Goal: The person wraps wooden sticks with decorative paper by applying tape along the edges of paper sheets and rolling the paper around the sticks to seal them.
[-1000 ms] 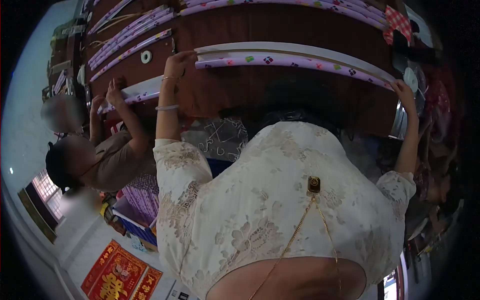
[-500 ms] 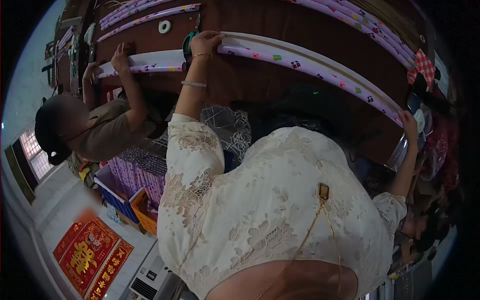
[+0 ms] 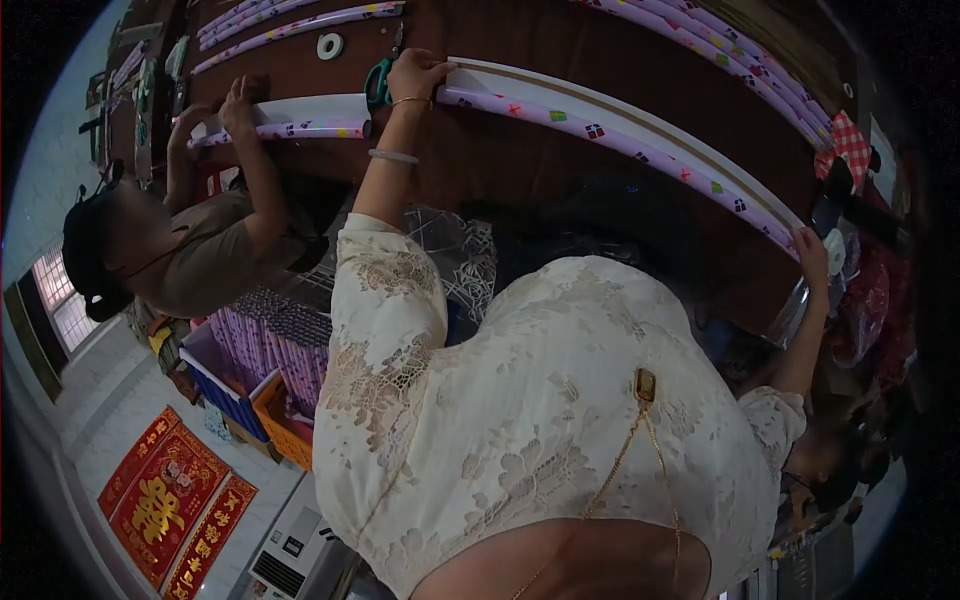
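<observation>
A long sheet of wrapping paper (image 3: 640, 150), lilac with coloured gift-box prints and a white back, lies part-rolled across the table. A narrow brownish strip runs along its white side. My left hand (image 3: 416, 76) pinches the paper's left end, its fingertips at the upper corner. At the far right end, my right hand (image 3: 811, 256) has its fingers closed around the tip of the roll. Green-handled scissors (image 3: 378, 84) lie just left of my left hand. Beside my right hand is a white tape-like roll (image 3: 836, 252), partly hidden.
At the left, a co-worker (image 3: 225, 240) has both hands on another part-rolled sheet (image 3: 310, 130). Finished rolls (image 3: 300, 37) lie at the back left, more rolls (image 3: 725, 60) at the back right. A white tape ring (image 3: 330, 46) sits on the brown table (image 3: 520, 35). Crates (image 3: 285, 420) hold rolls below.
My left hand has shifted up slightly at the paper's end. The view has tilted a little, and the co-worker's hands have moved slightly along their sheet. My right hand keeps its place on the roll.
</observation>
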A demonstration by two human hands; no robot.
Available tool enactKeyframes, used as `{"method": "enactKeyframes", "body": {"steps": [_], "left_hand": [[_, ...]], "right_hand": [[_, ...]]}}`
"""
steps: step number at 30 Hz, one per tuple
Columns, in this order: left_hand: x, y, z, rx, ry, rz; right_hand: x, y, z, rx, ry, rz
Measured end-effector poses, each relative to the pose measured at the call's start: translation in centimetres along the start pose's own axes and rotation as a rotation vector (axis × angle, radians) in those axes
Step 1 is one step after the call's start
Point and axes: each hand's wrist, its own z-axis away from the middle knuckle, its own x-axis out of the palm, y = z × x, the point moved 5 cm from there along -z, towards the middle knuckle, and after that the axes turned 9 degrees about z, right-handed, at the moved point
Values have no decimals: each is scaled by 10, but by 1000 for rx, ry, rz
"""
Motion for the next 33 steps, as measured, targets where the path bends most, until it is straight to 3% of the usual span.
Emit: {"method": "enactKeyframes", "body": {"steps": [17,22,28,33], "left_hand": [[13,-23,-13,-114,-76,110],[7,1,-6,-53,-78,-121],[10,-15,-11,-108,-111,20],[14,-27,-26,-172,-177,-78]], "right_hand": [[-1,4,-3,-35,4,-29],[5,13,-6,12,42,17],[1,11,-5,-20,34,34],[0,9,-5,2,-40,78]]}}
